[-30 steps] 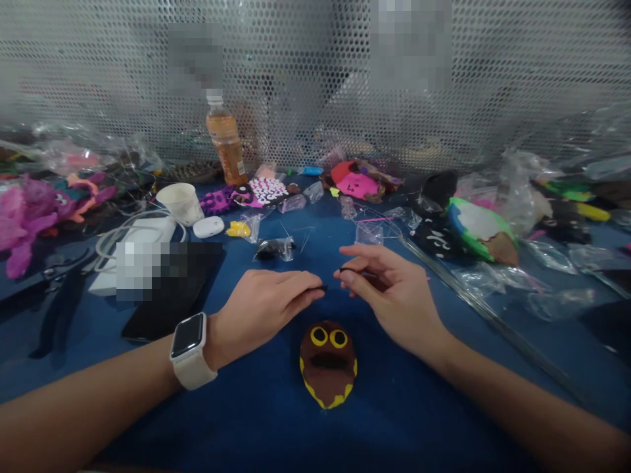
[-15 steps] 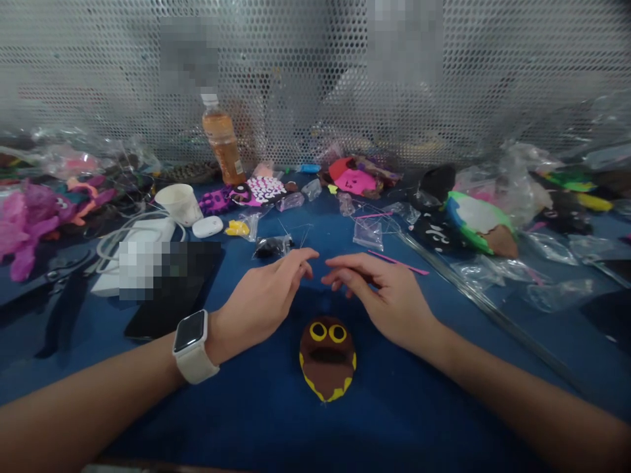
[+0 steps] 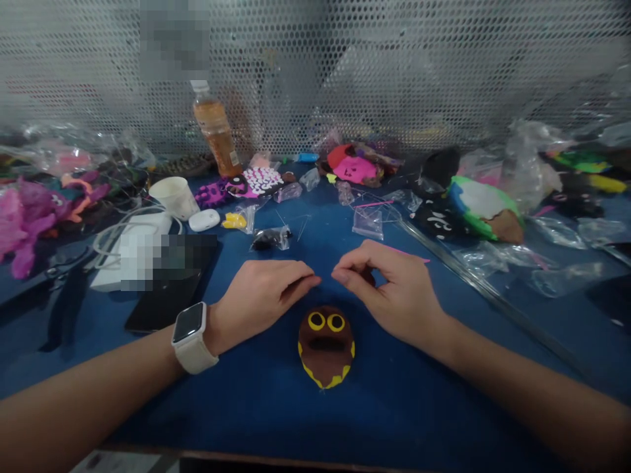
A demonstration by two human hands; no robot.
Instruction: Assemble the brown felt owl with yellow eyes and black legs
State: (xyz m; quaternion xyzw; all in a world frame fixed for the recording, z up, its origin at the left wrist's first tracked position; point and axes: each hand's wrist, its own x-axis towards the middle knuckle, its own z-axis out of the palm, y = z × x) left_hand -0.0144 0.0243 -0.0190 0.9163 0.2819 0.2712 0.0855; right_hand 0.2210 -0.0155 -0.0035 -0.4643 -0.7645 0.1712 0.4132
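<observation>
My left hand [image 3: 269, 294], with a watch [image 3: 190, 322] on its wrist, is held above the blue table, thumb and fingertips pressed together. Facing it across a narrow gap, my right hand [image 3: 394, 289] makes a pinch as well. Whatever the fingertips may hold is too small or hidden to make out. Just below and between the hands lies a brown clay figure [image 3: 326, 368] with yellow-ringed black eyes, a dark mouth and a yellow edge. Neither hand touches it. A thin pink stick [image 3: 424, 261] shows partly behind my right hand.
Farther back are a small bag of black clay [image 3: 271, 238], a clear bag [image 3: 368, 223], a paper cup [image 3: 174, 197] and a drink bottle [image 3: 217, 135]. A black tablet-like slab [image 3: 162, 305] lies left. Metal rods [image 3: 473, 287] slant across the right. A perforated metal screen [image 3: 315, 79] stands behind.
Both hands have closed from loosely curled, extended fingers into pinches, and their fingertips have come lower, closer to the brown figure. The view has tilted slightly, showing the table's front edge.
</observation>
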